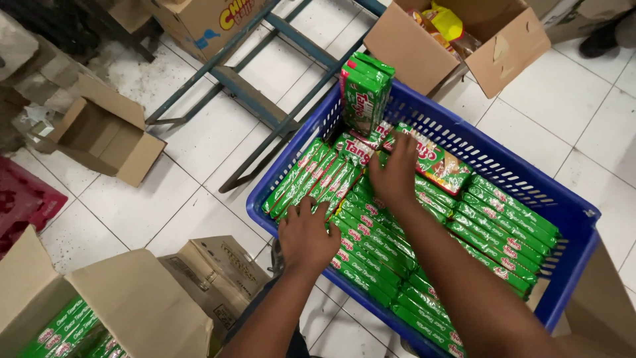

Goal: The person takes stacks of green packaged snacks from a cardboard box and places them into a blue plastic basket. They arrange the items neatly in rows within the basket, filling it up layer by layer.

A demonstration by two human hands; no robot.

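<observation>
- My left hand (306,233) lies flat, fingers spread, on the long green foil-wrapped wafer packs (371,245) near the crate's near-left rim; it grips nothing and seems to press the row level.
- My right hand (395,174) reaches deeper, fingers splayed over packs in the middle, touching a wider green-and-red snack packet (445,169). I cannot tell whether it pinches one.
- The packs lie in tight slanted rows inside the blue slotted plastic crate (510,174), laid flat so they nest; a stack of the same packs (364,93) stands upright at the far corner.
- The crate's walls hem the rows in; the only looser pocket is around the right hand.
- Outward: a white tiled floor (185,199), a blue metal frame (265,106) touching the crate's far side, an open brown cardboard box (142,311) of green packs near-left, and another open cardboard box (510,40) beyond.
</observation>
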